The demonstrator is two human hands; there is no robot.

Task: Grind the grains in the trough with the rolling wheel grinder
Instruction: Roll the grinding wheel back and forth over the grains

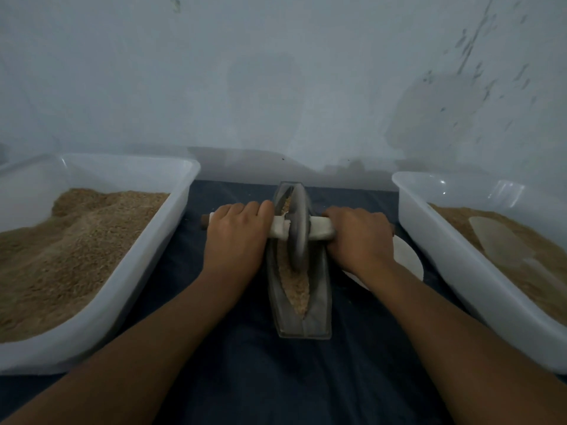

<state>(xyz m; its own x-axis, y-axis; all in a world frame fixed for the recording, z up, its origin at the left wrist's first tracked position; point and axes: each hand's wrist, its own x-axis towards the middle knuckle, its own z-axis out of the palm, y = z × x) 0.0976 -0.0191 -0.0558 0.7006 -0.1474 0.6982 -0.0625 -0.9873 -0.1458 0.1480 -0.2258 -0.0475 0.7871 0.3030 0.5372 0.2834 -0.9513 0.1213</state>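
One trough (299, 314) lies lengthwise on the dark cloth (245, 378), about midway between its left and right edges, with grains (297, 286) along its channel. One wheel (298, 228) stands upright in the trough's far half. Two hands work it: the left hand (234, 237) and right hand (359, 237) each curl around the axle handle (280, 228), palms down, forearms reaching forward. Two white tubs (187, 185) of grain flank them, and one white plate (408, 259) lies under the right wrist.
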